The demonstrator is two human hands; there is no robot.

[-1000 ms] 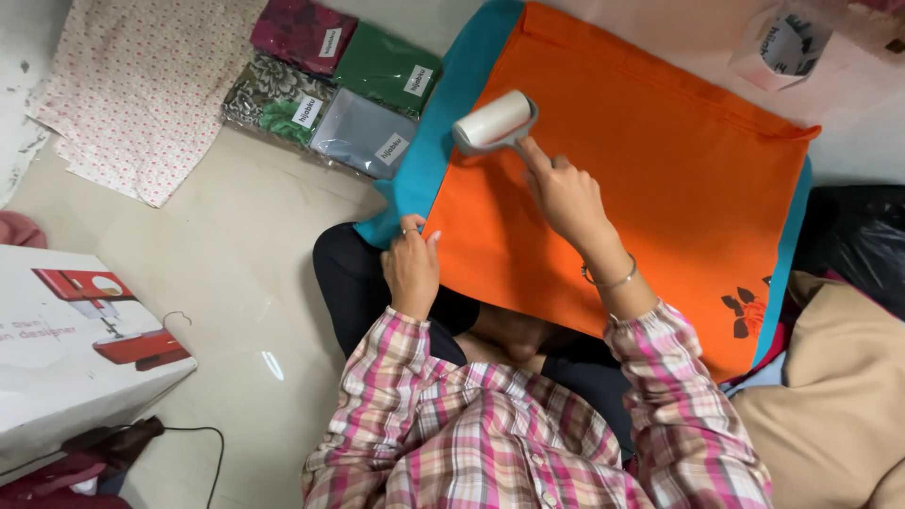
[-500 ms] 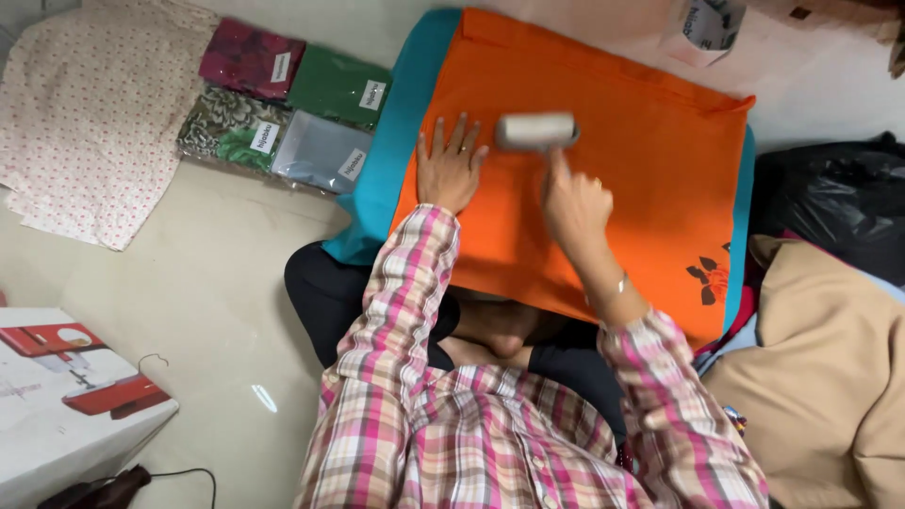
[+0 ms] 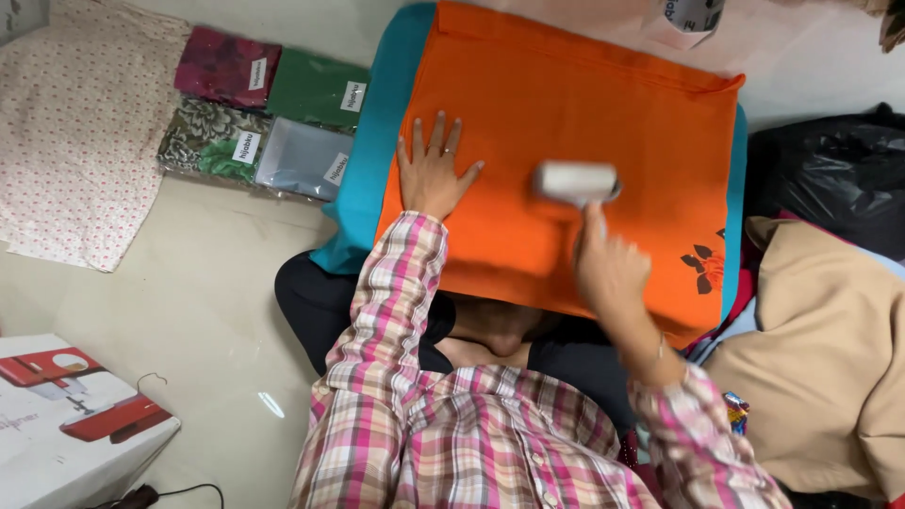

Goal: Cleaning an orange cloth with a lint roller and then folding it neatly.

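While my left hand [image 3: 432, 174] lies spread, pinning the orange cloth [image 3: 566, 113] flat, my right hand [image 3: 611, 269] grips the lint roller [image 3: 575, 181].

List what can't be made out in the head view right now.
- Lint roller: motion-blurred; its handle is covered by the right hand.
- Near edge of the orange fabric: hidden by the person's arms and plaid shirt.
- White box with a red machine picture: cut off by the left and bottom edges.
- Teal fabric underneath: mostly covered by the orange one.
- Left hand: palm side unseen, pressed flat on the fabric.
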